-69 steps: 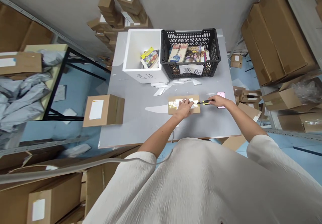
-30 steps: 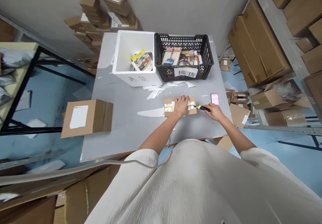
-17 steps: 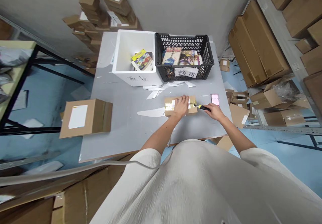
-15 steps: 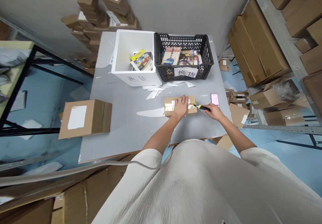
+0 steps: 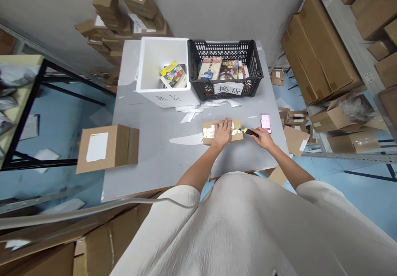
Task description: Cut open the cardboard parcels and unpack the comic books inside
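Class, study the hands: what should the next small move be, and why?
Probably a short draw of the knife rightward, away from the left hand: the right hand holds it with its tip at the small box's taped top, and the left hand rests on that box.

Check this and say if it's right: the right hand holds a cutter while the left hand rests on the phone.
Not quite: the left hand rests on the small cardboard box, not the phone, as the head view shows. The right hand does hold the cutter.
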A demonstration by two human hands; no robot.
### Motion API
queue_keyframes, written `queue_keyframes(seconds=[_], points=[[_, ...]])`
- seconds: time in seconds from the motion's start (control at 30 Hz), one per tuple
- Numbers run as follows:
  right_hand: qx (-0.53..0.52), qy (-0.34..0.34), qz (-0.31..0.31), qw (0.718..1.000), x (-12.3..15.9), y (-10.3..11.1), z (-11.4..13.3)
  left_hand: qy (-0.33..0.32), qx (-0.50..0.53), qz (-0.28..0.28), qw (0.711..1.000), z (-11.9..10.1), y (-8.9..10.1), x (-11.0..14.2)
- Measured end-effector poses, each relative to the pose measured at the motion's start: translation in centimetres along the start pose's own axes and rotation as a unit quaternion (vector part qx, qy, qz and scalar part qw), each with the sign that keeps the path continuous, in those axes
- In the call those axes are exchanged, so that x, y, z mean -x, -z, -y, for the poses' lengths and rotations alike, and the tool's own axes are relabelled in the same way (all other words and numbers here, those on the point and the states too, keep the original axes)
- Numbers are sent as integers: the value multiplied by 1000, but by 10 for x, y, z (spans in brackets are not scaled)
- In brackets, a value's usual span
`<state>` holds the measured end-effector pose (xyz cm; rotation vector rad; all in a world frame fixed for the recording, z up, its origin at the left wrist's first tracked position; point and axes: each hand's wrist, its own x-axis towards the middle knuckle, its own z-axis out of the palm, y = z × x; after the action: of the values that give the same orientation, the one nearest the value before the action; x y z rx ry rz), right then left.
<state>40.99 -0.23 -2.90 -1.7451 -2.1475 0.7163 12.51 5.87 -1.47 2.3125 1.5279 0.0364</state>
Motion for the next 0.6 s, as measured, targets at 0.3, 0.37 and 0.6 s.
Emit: queue_keyframes(seconds=[0.3, 0.37, 0.6], points=[[2, 7, -5, 1000, -1, 2, -10, 5, -2, -2, 1000, 1, -1, 1], [6, 9, -5, 1000, -2, 5, -13, 8, 1, 1, 1000, 1, -1, 2], [19, -21, -49, 998, -14, 28, -29, 11, 6, -2, 1000, 2, -5, 2]])
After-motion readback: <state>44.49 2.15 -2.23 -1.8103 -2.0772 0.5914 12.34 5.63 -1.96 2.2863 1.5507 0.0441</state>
